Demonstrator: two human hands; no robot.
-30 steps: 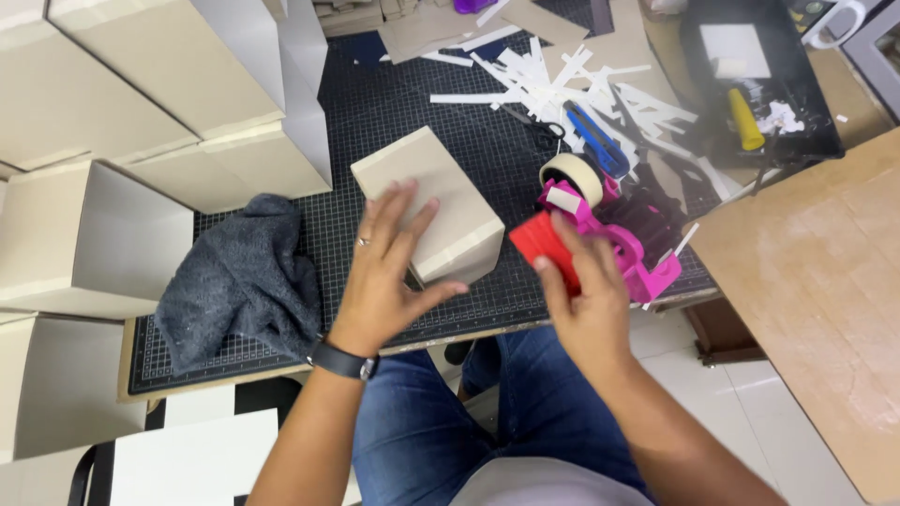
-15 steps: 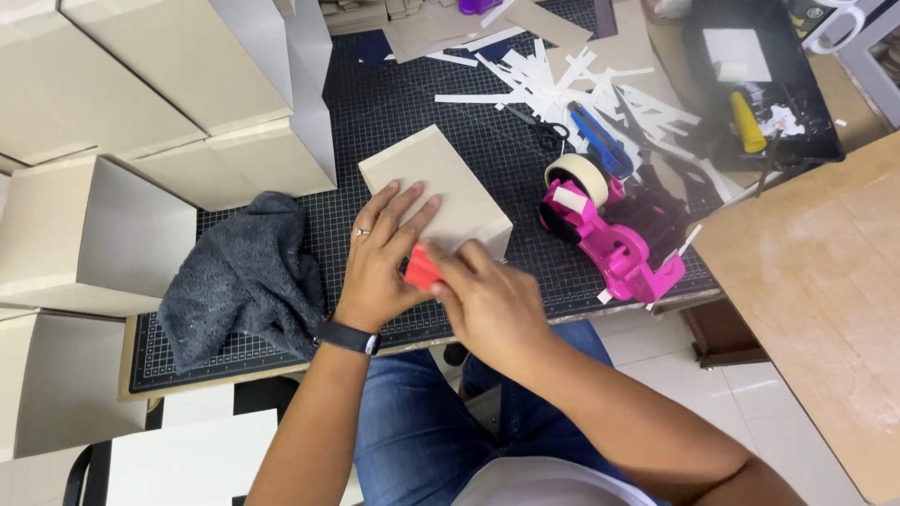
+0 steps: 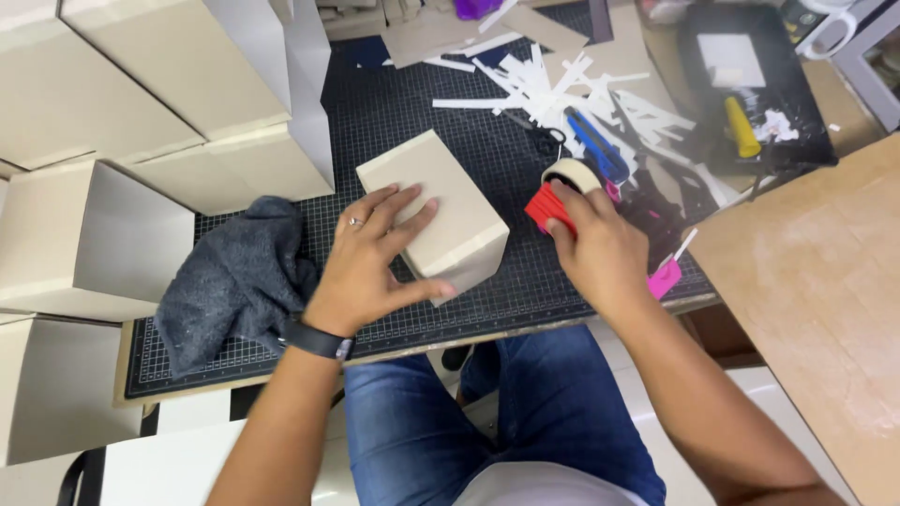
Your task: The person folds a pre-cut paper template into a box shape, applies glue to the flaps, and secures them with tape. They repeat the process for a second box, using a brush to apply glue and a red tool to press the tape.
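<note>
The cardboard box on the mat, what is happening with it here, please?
A seated person works at a black cutting mat. The left hand lies flat on a small beige cardboard box and holds it down. The right hand grips a pink tape dispenser with a red front, just to the right of the box. A grey cloth lies left of the box, larger boxes are stacked behind, and paper strips lie scattered farther back.
</note>
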